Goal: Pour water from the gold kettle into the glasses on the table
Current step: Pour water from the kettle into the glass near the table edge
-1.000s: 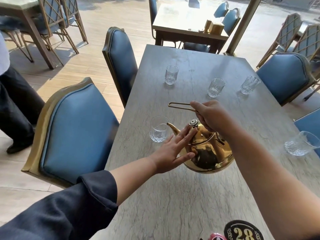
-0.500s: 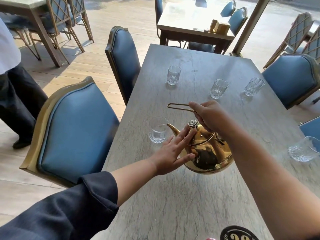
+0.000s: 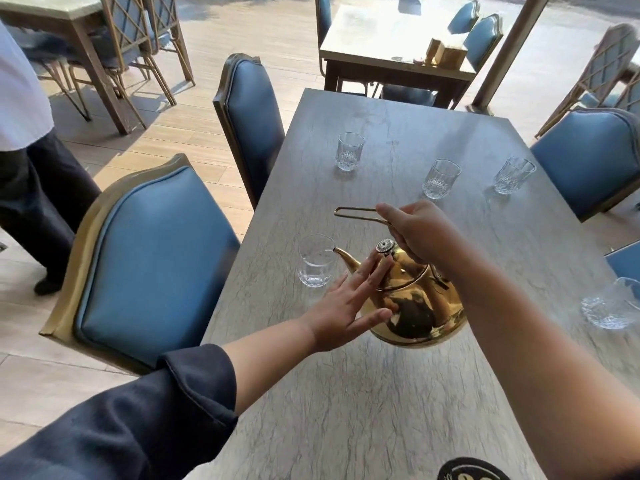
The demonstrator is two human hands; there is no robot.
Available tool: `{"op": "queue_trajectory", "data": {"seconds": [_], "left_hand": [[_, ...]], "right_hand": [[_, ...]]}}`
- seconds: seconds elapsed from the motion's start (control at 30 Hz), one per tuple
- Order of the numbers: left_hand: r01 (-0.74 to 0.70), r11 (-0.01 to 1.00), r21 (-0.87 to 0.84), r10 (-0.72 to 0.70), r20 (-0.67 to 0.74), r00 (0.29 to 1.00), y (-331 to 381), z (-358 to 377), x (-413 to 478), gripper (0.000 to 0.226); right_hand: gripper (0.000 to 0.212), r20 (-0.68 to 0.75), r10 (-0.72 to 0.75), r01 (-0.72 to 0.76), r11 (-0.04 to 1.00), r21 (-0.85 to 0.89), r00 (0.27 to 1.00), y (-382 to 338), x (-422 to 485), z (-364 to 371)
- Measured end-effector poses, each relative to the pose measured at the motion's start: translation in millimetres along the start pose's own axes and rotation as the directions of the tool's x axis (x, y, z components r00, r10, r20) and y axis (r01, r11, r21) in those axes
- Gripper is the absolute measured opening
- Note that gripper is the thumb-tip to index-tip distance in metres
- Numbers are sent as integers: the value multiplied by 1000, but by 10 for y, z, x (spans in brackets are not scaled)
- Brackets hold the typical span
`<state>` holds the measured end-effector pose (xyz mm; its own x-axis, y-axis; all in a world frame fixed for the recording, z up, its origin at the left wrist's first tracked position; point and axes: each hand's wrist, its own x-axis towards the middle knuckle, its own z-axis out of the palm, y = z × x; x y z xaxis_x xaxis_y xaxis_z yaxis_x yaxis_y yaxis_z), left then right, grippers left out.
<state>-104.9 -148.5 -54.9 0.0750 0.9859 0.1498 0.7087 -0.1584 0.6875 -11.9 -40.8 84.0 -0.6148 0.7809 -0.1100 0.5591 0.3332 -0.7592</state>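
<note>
The gold kettle [image 3: 415, 313] hangs tilted above the grey table [image 3: 363, 393], its spout tip at the rim of the near-left glass [image 3: 316, 260], which holds some water. My right hand [image 3: 420, 233] is shut on the kettle's wire handle. My left hand [image 3: 349, 308] lies flat, fingers spread, against the lid and side of the kettle. Three more glasses stand farther back: far-left glass [image 3: 349, 155], middle glass [image 3: 440, 178], far-right glass [image 3: 513, 174]. Another glass [image 3: 613, 304] sits at the right edge.
Blue padded chairs [image 3: 149, 265] line the table's left side and another chair [image 3: 595, 161] stands on the right. A person in dark trousers [image 3: 38, 202] stands at far left. A round black number plaque [image 3: 472, 471] lies at the near edge. Another table [image 3: 391, 43] stands beyond.
The kettle's spout has crept a little closer to the near-left glass, now reaching its rim. Both hands keep the same hold. The view has shifted slightly.
</note>
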Motion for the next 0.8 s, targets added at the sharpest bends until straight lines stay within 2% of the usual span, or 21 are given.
{"op": "queue_trajectory", "data": {"seconds": [0.2, 0.47, 0.63, 0.8], "left_hand": [[5, 1000, 11, -5, -2, 1000, -9, 14, 7, 69], [-19, 998, 59, 20, -4, 1000, -43, 0, -15, 67], [-43, 995, 95, 42, 9, 999, -40, 10, -29, 67], [-28, 990, 139, 24, 28, 999, -29, 18, -31, 67]], "right_hand": [[53, -2, -24, 24, 999, 29, 1000, 53, -10, -7], [53, -49, -12, 22, 977, 212, 999, 226, -92, 26], [54, -63, -26, 49, 917, 397, 998, 392, -190, 24], [56, -95, -20, 71, 814, 577, 995, 574, -275, 54]]}}
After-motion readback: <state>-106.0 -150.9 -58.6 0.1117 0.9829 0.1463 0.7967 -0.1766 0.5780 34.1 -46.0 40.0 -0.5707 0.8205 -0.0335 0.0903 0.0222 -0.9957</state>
